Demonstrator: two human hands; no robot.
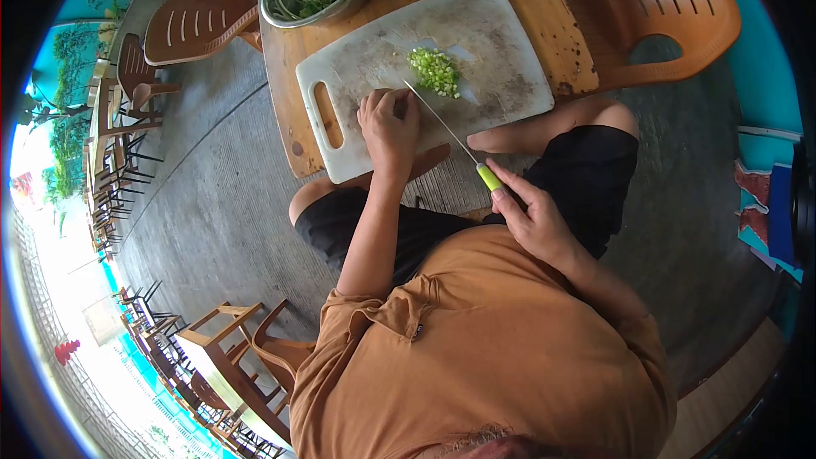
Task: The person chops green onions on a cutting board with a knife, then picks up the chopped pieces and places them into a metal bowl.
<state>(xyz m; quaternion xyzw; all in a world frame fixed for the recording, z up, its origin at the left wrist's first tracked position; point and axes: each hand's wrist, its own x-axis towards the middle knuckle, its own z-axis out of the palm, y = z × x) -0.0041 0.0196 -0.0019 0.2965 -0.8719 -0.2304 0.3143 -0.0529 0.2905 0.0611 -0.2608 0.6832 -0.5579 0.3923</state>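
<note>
My right hand [531,212] is closed round the lime-green handle of a knife [444,125]. Its thin blade reaches up and left over the near edge of the white cutting board [501,25], the tip close to my left fingers. My left hand [391,123] rests on the board near its handle slot, fingers curled and pressed together; whatever is under them is hidden. A small heap of chopped green onion [435,72] lies on the board just beyond the knife tip.
A metal bowl [293,19] of leafy greens and pale strips stands at the far left of the wooden table [552,30]. An orange plastic chair [680,13] is at the table's right, a brown chair [200,21] at its left. More chairs and tables line the left side.
</note>
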